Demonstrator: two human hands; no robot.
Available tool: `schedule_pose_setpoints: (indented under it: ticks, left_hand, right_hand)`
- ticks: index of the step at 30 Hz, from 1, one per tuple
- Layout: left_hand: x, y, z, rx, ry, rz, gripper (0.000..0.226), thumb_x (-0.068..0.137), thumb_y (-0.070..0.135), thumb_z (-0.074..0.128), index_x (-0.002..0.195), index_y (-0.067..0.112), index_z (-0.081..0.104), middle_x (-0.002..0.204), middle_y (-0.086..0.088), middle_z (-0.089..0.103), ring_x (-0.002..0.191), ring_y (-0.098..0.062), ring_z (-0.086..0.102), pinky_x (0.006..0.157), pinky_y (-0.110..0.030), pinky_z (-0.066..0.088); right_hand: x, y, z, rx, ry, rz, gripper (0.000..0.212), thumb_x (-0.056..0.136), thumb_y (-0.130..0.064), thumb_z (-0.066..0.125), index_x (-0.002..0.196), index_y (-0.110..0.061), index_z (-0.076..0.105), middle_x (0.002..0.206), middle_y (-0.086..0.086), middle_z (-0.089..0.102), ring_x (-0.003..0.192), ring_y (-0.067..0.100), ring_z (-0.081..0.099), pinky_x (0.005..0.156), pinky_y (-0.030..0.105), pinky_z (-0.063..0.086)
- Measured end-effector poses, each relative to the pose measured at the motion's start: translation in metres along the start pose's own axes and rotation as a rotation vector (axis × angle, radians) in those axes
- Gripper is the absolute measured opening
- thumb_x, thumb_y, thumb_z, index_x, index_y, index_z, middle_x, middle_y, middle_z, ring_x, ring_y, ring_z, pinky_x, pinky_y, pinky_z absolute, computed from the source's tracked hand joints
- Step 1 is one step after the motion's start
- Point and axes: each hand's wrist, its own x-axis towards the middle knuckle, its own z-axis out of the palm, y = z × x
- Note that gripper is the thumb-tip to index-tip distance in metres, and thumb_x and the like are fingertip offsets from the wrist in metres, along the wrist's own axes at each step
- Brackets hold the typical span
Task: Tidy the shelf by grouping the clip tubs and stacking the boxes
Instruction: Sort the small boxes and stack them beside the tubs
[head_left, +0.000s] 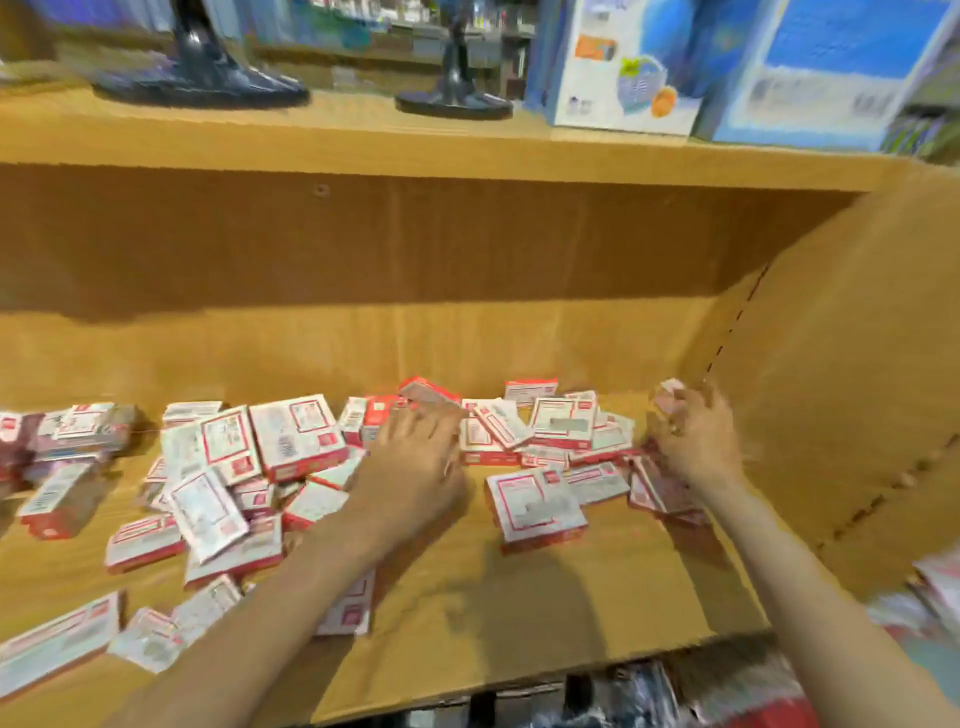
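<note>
- Head view: my left hand lies flat, fingers straight, on the scattered red-and-white boxes mid-shelf, gripping nothing.
- My right hand is at the far right by the side wall, fingers curled round a small box; motion blur hides the exact grip.
- No clip tubs show.
- I judge I am gathering boxes; next I must square them into a stack on the shelf.
</note>
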Motion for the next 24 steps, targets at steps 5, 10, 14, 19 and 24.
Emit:
schedule_pose_setpoints:
  ticks: [5, 10, 14, 19, 24]
  left_hand:
    - [0.013, 0.033, 0.03, 0.0, -0.188, -0.077, 0.06, 0.076, 0.039, 0.031, 0.128, 0.016, 0.049, 0.126, -0.007, 0.055, 0.114, -0.032, 0.049, 0.099, -0.048, 0.036]
    - [0.011, 0.039, 0.038, -0.044, -0.284, -0.191, 0.063, 0.082, 0.052, 0.027, 0.14, 0.028, 0.032, 0.147, 0.001, 0.03, 0.133, -0.022, 0.025, 0.111, -0.04, 0.02]
    - [0.008, 0.04, 0.038, -0.072, -0.283, -0.209, 0.058, 0.087, 0.052, 0.032, 0.14, 0.029, 0.03, 0.149, 0.005, 0.025, 0.135, -0.018, 0.019, 0.11, -0.037, 0.017]
    - [0.018, 0.045, 0.038, -0.144, -0.19, -0.27, 0.042, 0.092, 0.033, 0.049, 0.132, 0.024, 0.042, 0.149, 0.002, 0.026, 0.136, -0.018, 0.02, 0.11, -0.037, 0.021]
    - [0.013, 0.037, 0.025, -0.221, -0.032, -0.267, 0.049, 0.088, 0.025, 0.057, 0.133, 0.018, 0.04, 0.139, 0.001, 0.042, 0.128, -0.017, 0.037, 0.104, -0.034, 0.032]
  right_hand:
    - [0.034, 0.016, 0.005, -0.347, -0.174, -0.044, 0.041, 0.088, -0.025, 0.052, 0.121, -0.002, 0.045, 0.12, 0.021, 0.05, 0.111, 0.038, 0.044, 0.089, 0.042, 0.036]
    - [0.05, 0.019, 0.013, -0.099, -0.169, 0.022, 0.029, 0.089, -0.013, 0.051, 0.115, -0.005, 0.04, 0.101, 0.024, 0.061, 0.097, 0.04, 0.053, 0.075, 0.045, 0.048]
    - [0.037, 0.008, 0.004, 0.318, -0.124, -0.019, 0.035, 0.086, -0.009, 0.056, 0.118, -0.018, 0.044, 0.107, 0.012, 0.055, 0.096, 0.017, 0.042, 0.074, 0.029, 0.036]
    - [0.014, -0.033, -0.011, 0.609, -0.343, -0.145, 0.033, 0.09, -0.009, 0.055, 0.114, -0.028, 0.041, 0.093, -0.011, 0.054, 0.083, 0.012, 0.06, 0.066, 0.034, 0.054]
    - [0.006, -0.059, -0.008, 0.614, -0.431, -0.157, 0.03, 0.088, -0.015, 0.06, 0.107, -0.025, 0.04, 0.082, -0.011, 0.056, 0.065, 0.001, 0.054, 0.052, 0.017, 0.045]
